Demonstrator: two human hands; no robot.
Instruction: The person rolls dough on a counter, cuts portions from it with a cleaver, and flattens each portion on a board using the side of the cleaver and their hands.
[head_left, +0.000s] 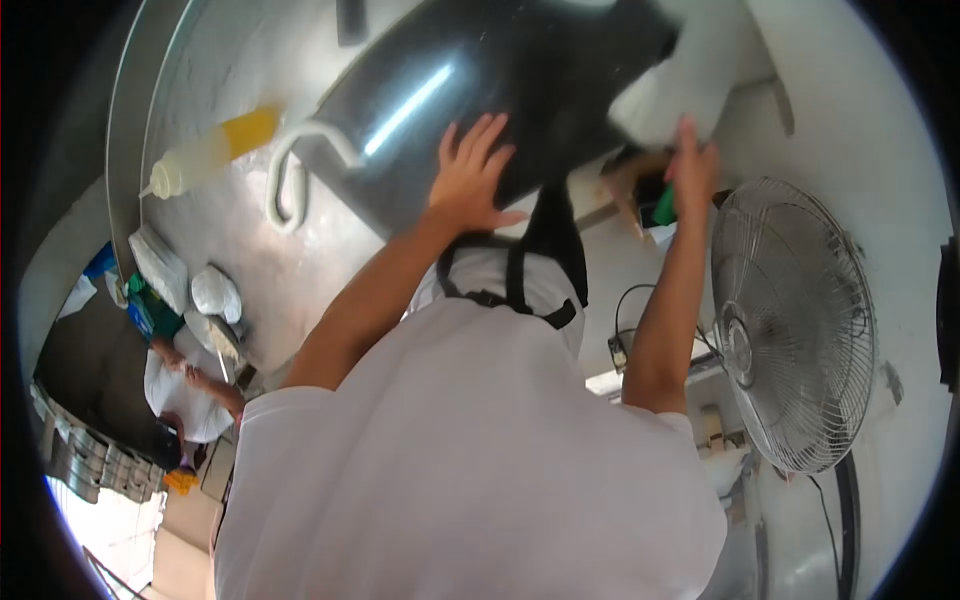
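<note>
My left hand [470,178] lies with its fingers spread on the near edge of a glossy dark sheet [540,75], which covers much of the metal worktop [260,310]. My right hand [692,170] is off to the right, smeared by motion. Right beside its palm shows a green piece [663,207]; whether the hand grips it I cannot make out. Just beyond the fingers is a blurred whitish patch. On the worktop to the left, a pale rope-like strip [290,150] lies bent in a hook, touching the sheet's edge. Close to it lies a squeeze bottle [215,150] with yellow contents.
A large standing fan [790,320] is close to my right forearm. A brown box [628,190] sits below my right hand. Wrapped white packages [215,292] rest at the worktop's left end. Beyond them, a person in a white shirt [185,385] has both hands close together.
</note>
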